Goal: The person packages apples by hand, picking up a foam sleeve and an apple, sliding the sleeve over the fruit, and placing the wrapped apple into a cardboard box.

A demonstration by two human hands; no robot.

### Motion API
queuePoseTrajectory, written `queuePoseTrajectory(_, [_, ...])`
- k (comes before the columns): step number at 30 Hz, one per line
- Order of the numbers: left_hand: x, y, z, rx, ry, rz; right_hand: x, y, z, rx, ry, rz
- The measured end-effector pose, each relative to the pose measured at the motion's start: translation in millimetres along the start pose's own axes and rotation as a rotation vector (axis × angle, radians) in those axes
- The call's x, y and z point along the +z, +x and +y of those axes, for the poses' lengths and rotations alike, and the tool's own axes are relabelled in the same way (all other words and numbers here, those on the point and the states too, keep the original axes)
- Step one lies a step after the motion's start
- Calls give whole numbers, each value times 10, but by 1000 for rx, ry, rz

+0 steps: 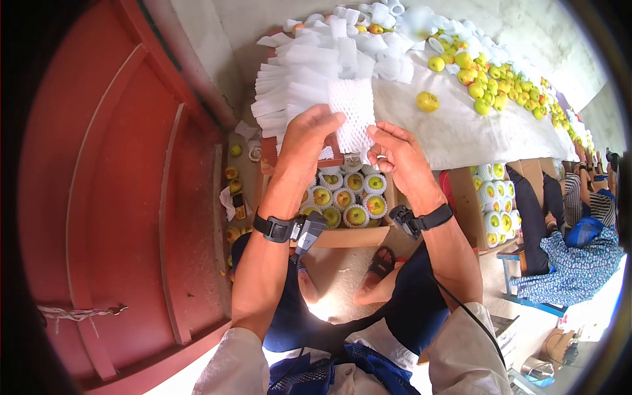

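A white foam net sleeve (pixel 353 115) is held upright between my two hands, above the near edge of the table. My left hand (pixel 307 135) pinches its left side between thumb and fingers. At its lower right edge, my right hand (pixel 399 153) grips it with thumb and curled fingers. Behind it lies a big pile of flat white foam sleeves (pixel 293 76). Below my hands stands an open cardboard box (pixel 349 237) with rows of green-yellow apples (pixel 356 216), each in a white foam net.
Loose apples (pixel 487 85) are heaped along the cloth-covered table (pixel 454 141), with a single apple (pixel 427 101) nearer. A second box of wrapped apples (pixel 498 204) stands right. Other people sit farther right, one in blue patterned clothing (pixel 579 263). A red door (pixel 131 197) is left.
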State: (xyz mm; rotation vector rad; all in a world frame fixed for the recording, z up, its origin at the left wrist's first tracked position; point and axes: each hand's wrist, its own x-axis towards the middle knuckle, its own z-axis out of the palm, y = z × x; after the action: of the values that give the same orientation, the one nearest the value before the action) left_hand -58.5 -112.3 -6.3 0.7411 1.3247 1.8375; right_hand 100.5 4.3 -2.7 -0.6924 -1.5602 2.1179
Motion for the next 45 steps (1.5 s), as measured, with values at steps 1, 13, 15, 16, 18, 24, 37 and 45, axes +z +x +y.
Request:
queuePoseTrajectory(1, [16, -1, 9, -2, 3, -2, -9, 4, 0, 3, 14, 5])
queuePoseTrajectory(13, [3, 50, -33, 47, -116, 188, -33, -50, 6, -30, -58, 52])
queuePoseTrajectory(15, [-12, 58, -51, 35, -95, 226, -39, -54, 20, 4, -64, 24])
queuePoseTrajectory(16, [-14, 61, -54, 33, -94, 225, -24, -61, 26, 2, -56, 0])
queuePoseTrajectory(18, [-13, 63, -60, 20, -105, 206, -2, -72, 31, 2, -48, -19])
queuePoseTrajectory(24, [-4, 56, -83, 25, -70, 168, -35, -28, 47, -36, 67, -40])
queuePoseTrajectory(37, [245, -34, -81, 76, 74, 15, -180, 110, 77, -22, 267, 99])
queuePoseTrajectory(45, [252, -47, -78, -64, 246, -5, -297, 133, 50, -71, 376, 38])
